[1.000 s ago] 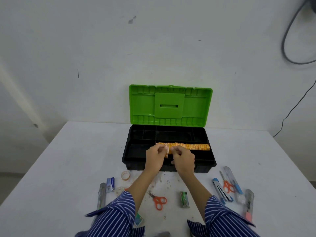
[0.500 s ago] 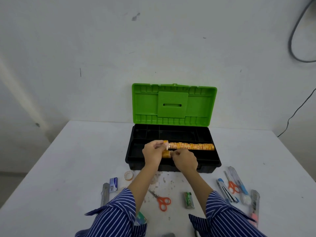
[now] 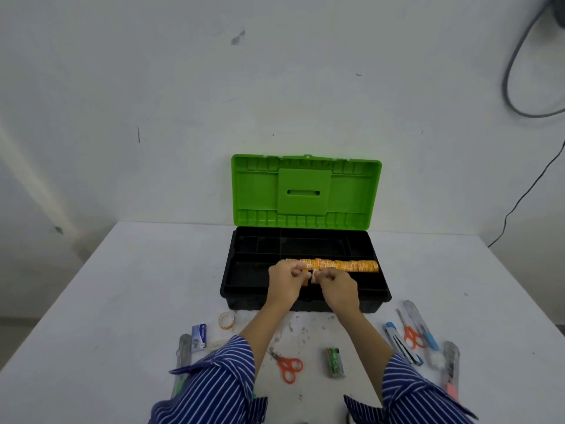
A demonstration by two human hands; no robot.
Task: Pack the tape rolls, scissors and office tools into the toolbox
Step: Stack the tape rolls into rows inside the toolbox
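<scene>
Left hand: my left hand (image 3: 286,281) is over the toolbox's front compartment, fingers curled shut, pinching the near end of the orange tape rolls (image 3: 339,265).
Right hand: my right hand (image 3: 337,284) meets the left at the same end, fingers closed. I judge it grips the same loose end piece, but exactly what each finger holds is too small to tell.
Tape rolls: a long row of orange rolls lies along the toolbox (image 3: 305,270), at the divider between the rear compartments and the front tray, its far end near the right wall.
Toolbox: open, green lid (image 3: 305,191) upright, standing at the middle of the bench (image 3: 122,286) toward its rear edge.
Unpacked items: orange scissors (image 3: 289,367), a green pack (image 3: 335,362) and a clear tape roll (image 3: 226,320) lie near the front edge. A blue box (image 3: 198,337) and a cutter (image 3: 182,359) lie front left. A second pair of scissors (image 3: 409,333), a blue tool (image 3: 402,344) and more cutters (image 3: 451,371) lie front right.
Risk 1: the row is many separate rolls. If I let go unevenly, the end rolls may tip or scatter into the front tray.
Risk 2: a row resting on the divider may block the lid from closing.
Risk 3: my sleeves (image 3: 223,384) hang over items at the front edge. A careless pull back may sweep the cutter or scissors off the bench.
</scene>
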